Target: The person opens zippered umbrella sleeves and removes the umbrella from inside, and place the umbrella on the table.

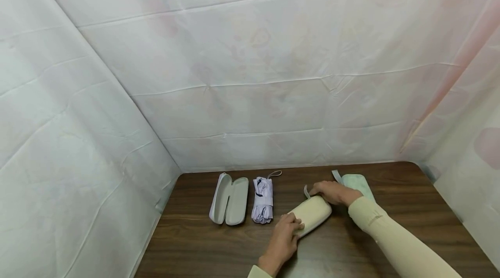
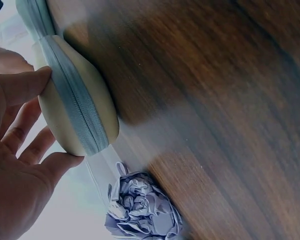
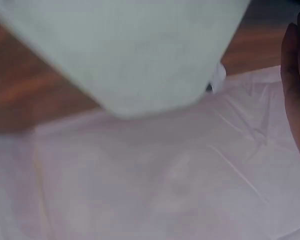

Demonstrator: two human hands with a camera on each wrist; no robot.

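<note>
A cream zip case with a grey zipper and a grey strap lies slantwise on the table. My left hand grips its near end; in the left wrist view the thumb and fingers of the left hand hold the cream zip case, with the zipper side showing and closed along this end. At the far end, by the strap, my right hand has its bent fingers on the case's corner. What exactly those fingertips pinch is too small to see. The right wrist view shows only part of the right hand.
A mint green case with a grey strap lies beyond my right wrist. To the left are a folded lilac umbrella and an open glasses case with a pale lining. Pale sheeting stands behind the wooden table.
</note>
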